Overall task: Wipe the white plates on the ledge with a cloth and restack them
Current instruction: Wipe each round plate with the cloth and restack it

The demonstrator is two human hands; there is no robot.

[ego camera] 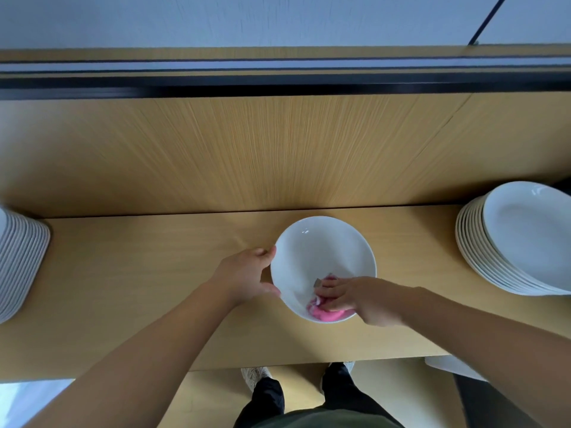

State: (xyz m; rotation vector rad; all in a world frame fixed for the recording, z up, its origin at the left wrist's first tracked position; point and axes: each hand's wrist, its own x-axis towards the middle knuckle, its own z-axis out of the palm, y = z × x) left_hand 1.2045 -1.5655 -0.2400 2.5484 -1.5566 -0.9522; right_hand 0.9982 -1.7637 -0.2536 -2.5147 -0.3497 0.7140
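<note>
A single white plate [321,254] lies on the wooden ledge [154,273] in front of me. My left hand [247,274] grips its left rim, thumb and fingers curled round the edge. My right hand [355,299] presses a pink cloth [321,313] into the plate's near right part, its fingers bent over the cloth. A stack of several white plates [522,239] stands at the right end of the ledge. Another stack of white plates [18,267] sits at the left edge, partly cut off by the frame.
A wooden back panel [278,149] rises behind the ledge, with a dark rail [278,88] above it. My legs and shoes [256,376] show below the ledge's front edge. A white object [448,366] lies low at the right.
</note>
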